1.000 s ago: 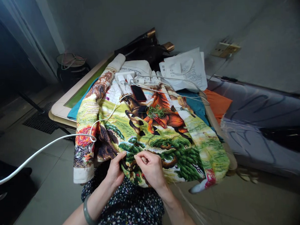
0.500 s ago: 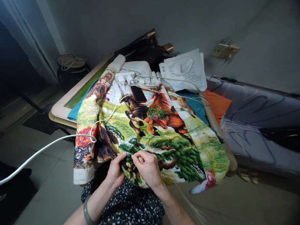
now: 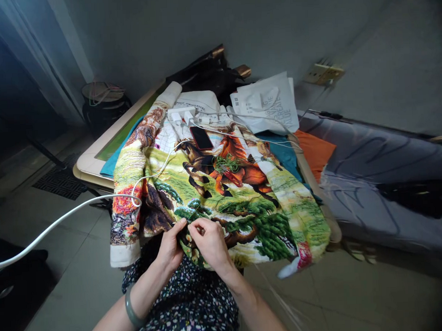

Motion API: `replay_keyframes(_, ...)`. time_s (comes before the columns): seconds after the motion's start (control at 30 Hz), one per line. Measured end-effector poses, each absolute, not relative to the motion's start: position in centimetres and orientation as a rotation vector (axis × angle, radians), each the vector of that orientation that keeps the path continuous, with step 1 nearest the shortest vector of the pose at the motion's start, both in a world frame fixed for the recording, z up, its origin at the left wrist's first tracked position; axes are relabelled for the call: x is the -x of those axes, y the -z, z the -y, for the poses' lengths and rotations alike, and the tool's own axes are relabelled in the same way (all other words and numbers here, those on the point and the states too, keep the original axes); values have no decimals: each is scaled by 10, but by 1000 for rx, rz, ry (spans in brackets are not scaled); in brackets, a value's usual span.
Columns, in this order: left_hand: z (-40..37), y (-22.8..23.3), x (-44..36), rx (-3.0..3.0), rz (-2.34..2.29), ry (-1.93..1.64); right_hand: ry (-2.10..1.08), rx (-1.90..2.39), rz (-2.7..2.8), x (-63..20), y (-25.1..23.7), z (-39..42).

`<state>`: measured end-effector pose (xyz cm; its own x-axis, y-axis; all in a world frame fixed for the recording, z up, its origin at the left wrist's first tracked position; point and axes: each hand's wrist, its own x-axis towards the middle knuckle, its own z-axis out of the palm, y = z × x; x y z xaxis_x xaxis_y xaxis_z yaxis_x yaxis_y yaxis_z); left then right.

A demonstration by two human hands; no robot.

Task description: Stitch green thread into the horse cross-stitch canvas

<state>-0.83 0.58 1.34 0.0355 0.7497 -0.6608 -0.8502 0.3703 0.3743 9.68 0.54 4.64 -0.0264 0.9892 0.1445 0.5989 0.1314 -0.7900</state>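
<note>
A large cross-stitch cloth (image 3: 158,163) with running horses, trees and meadow lies over the table and hangs down at my lap, its sides rolled. At its near edge my left hand (image 3: 169,246) grips the fabric, thumb on top and fingers underneath. Close beside it, my right hand (image 3: 210,245) is closed in a pinch over the stitched flowers and leaves. A thin needle seems to be in that pinch, mostly hidden by the fingers. Farther up the cloth lie a tangle of green thread (image 3: 226,164) and a small red object.
A phone (image 3: 201,138) rests on the cloth, below a white power strip (image 3: 182,111) with chargers. One thick white cable (image 3: 62,220) runs in from the left. White printed bags (image 3: 265,105) and a black plastic bag (image 3: 198,74) lie at the back. A black bin (image 3: 106,109) stands back left.
My right hand has moved slightly left and up, closer to my left thumb. The thin pale sliver between the hands no longer shows. The view has shifted slightly.
</note>
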Motion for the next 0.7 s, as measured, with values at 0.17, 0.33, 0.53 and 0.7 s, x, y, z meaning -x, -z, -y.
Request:
replay_keyframes(0.17, -9, -18, 9, 95, -943, -1197, -1333, 1472, 1094, -94, -35, -6)
replay_keyframes(0.33, -12, -13, 8, 48, -1009, -1243, -1386, 1443, 898, -89, -30, -6)
replay_keyframes(0.53, -13, -12, 7, 48, -1051, -1282, -1389, 1443, 857, -88, -29, -4)
replay_keyframes(0.7, -12, -16, 5, 66, -1060, -1280, -1377, 1427, 850, -86, -27, -2)
